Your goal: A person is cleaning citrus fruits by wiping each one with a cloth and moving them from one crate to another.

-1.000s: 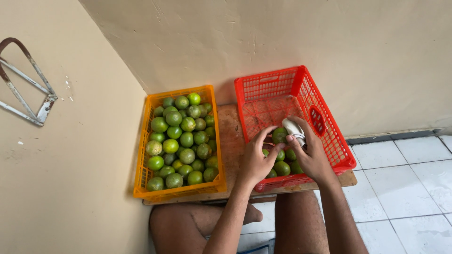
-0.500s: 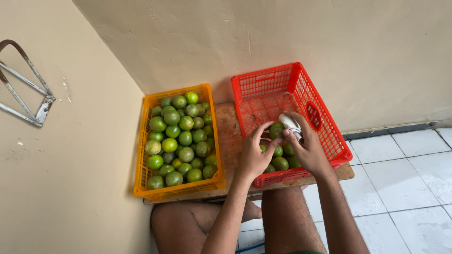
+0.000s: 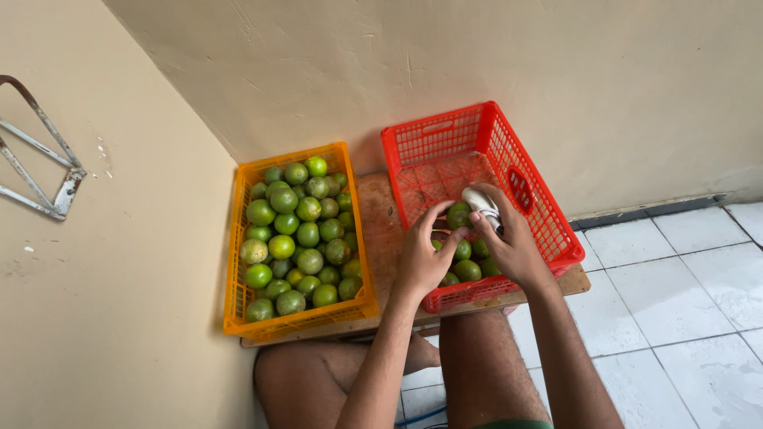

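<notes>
My left hand (image 3: 423, 256) holds a green lime (image 3: 458, 214) by its fingertips over the red plastic crate (image 3: 548, 230). My right hand (image 3: 511, 242) grips a white cloth (image 3: 479, 202) pressed against that lime. Several more limes (image 3: 466, 268) lie in the near end of the red crate, below my hands. The far half of the red crate holds no fruit.
An orange crate (image 3: 238, 262) full of green limes (image 3: 298, 234) sits to the left on the same wooden board (image 3: 380, 226). Beige walls close the left and back. My bare legs (image 3: 477, 357) are under the board; white floor tiles (image 3: 675, 294) lie to the right. A metal bracket (image 3: 48, 171) hangs on the left wall.
Both hands stay on the lime and cloth over the red crate, with only a slight shift of the fingers. The view has drifted a little, so everything sits slightly left and higher.
</notes>
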